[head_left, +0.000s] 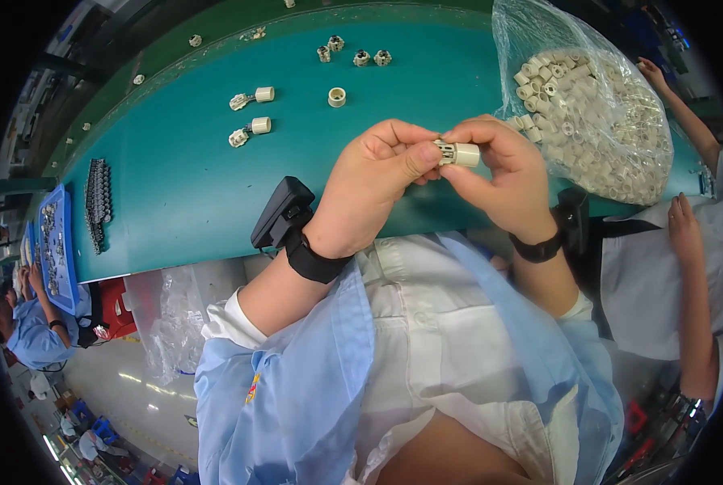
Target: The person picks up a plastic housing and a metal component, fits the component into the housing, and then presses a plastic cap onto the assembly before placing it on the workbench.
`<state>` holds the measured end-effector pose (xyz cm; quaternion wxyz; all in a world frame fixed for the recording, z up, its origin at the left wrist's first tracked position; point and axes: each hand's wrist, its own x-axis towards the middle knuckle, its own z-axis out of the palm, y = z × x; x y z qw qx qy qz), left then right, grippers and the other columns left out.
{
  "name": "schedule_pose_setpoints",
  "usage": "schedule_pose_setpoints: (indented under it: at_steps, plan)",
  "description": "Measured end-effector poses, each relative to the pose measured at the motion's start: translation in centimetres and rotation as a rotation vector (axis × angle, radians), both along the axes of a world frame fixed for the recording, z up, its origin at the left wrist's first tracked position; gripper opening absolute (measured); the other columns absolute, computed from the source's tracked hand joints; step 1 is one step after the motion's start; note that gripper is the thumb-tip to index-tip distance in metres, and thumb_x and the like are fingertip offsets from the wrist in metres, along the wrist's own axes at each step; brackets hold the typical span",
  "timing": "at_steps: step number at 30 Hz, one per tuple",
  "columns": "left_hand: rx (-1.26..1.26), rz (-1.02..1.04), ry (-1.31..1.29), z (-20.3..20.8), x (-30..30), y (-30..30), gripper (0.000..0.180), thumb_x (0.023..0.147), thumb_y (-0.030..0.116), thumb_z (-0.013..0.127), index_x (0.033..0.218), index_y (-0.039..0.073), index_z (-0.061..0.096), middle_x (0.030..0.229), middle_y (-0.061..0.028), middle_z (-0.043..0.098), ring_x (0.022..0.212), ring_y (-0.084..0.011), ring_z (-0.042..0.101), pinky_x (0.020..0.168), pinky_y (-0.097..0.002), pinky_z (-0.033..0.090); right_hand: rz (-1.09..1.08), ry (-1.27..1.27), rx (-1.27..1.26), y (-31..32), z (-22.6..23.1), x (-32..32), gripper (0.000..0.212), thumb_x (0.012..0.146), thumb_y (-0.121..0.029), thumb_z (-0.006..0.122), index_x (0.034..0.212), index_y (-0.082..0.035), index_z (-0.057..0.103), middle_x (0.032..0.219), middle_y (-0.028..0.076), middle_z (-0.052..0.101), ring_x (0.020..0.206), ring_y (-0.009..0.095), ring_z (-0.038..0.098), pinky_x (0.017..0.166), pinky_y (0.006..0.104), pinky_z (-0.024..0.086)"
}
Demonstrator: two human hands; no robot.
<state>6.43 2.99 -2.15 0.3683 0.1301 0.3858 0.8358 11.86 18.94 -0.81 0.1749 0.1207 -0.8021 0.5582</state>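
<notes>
Over the table edge, a cream plastic cylinder with a slotted end [461,154] is held between both hands. My left hand [377,174] is closed, thumb and fingers pinching the slotted end. My right hand [503,170] grips the smooth cap end with its thumb and fingertips. Farther off on the green table [183,186], a cream ring [337,97] stands alone. To its left lie two cream caps [264,94] joined to slotted pieces. Behind the ring sit several small cream parts with dark centres [361,57].
A clear plastic bag [596,121] full of cream caps fills the right side. At left are a row of dark grey parts [99,202] and a blue tray [58,242] of small pieces. A co-worker's hand [685,230] is at right; another person [34,323] works at far left.
</notes>
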Motion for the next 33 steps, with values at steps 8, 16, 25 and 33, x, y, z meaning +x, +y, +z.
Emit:
schedule_pose_setpoints:
  at_steps: [8, 16, 25, 33]
  plan:
    - [0.026, 0.064, 0.012, 0.2, -0.6, -1.6, 0.017, 0.082, 0.013, 0.057, 0.092, 0.000, 0.053, 0.083, -0.0049, 0.059, 0.073, -0.0084, 0.052, 0.067, -0.0196, 0.042, 0.094, -0.135, -0.023, -1.5, 0.4, -0.8, 0.027, 0.072, 0.004, 0.059, 0.097, 0.001, 0.050, 0.093, 0.006, 0.052, 0.086, 0.012, 0.052, 0.077, 0.0240, 0.041]
    - [-0.061, 0.195, 0.060, 0.2, -1.6, -3.8, 0.016, 0.083, 0.013, 0.056, 0.093, 0.001, 0.053, 0.082, -0.0032, 0.057, 0.075, -0.0087, 0.052, 0.069, -0.0202, 0.041, -0.007, -0.050, -0.164, -2.3, 1.9, -3.1, 0.022, 0.069, -0.004, 0.063, 0.089, -0.002, 0.056, 0.083, 0.001, 0.057, 0.073, 0.007, 0.052, 0.064, 0.0200, 0.042]
    - [-0.264, 0.305, 0.336, -2.1, -1.8, -5.8, 0.012, 0.085, 0.012, 0.053, 0.091, 0.002, 0.053, 0.083, -0.0016, 0.056, 0.076, -0.0065, 0.051, 0.069, -0.0194, 0.041, -0.275, -0.098, 0.766, 3.8, 8.5, -20.2, 0.021, 0.066, -0.019, 0.064, 0.072, 0.000, 0.059, 0.060, 0.011, 0.058, 0.054, 0.018, 0.057, 0.051, 0.0287, 0.045]
    - [-0.377, 0.239, 0.373, -2.9, -2.5, -7.5, 0.011, 0.085, 0.010, 0.054, 0.091, 0.002, 0.052, 0.084, -0.0015, 0.057, 0.078, -0.0063, 0.052, 0.071, -0.0201, 0.042, -0.177, -0.305, 1.014, 7.4, 1.6, -32.2, 0.026, 0.064, -0.022, 0.066, 0.078, -0.002, 0.057, 0.069, 0.010, 0.058, 0.066, 0.018, 0.057, 0.060, 0.0294, 0.044]
